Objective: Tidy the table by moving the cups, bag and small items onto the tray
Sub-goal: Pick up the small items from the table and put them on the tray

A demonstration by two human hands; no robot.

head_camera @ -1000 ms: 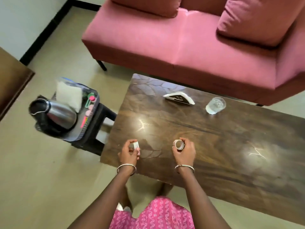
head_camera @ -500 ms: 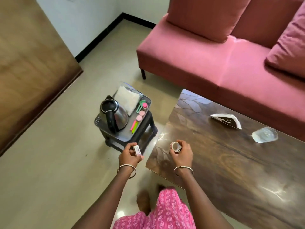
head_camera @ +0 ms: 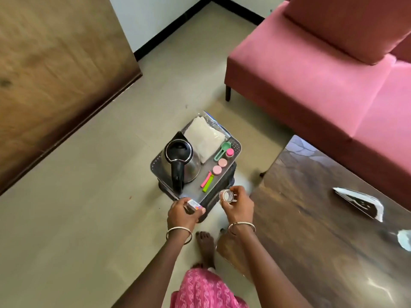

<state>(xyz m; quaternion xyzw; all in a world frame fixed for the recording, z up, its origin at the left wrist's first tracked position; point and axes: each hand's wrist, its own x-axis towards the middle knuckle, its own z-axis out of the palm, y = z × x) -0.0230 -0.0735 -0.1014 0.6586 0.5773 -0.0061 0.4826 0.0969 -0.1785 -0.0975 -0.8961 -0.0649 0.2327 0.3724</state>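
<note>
Both hands have left the dark wooden table (head_camera: 333, 230) since half a second ago and now hang over the near edge of the grey perforated plastic tray (head_camera: 155, 162), which sits on a black stool (head_camera: 226, 185). The left hand (head_camera: 183, 215) is curled, its thumb and fingers pinching a small white box with orange print (head_camera: 194, 204) just above the tray's near corner. The right hand (head_camera: 238, 205) is curled too. Its fingertips grip a small round cup with a pale inside (head_camera: 226, 195), mouth tilted toward the camera, by the tray's near right edge; whether it touches the tray I cannot tell.

On the tray are a steel kettle with a black handle (head_camera: 181, 160), a clear plastic bag of white contents (head_camera: 203, 135), a green scoop (head_camera: 220, 151), three pink round lids (head_camera: 222, 162) in a row, and a pink and a green clip (head_camera: 208, 184) side by side.

On the table lie a white and black triangular holder (head_camera: 360, 202) and, at the right edge of view, a clear glass (head_camera: 404, 240), well apart from both hands.
</note>
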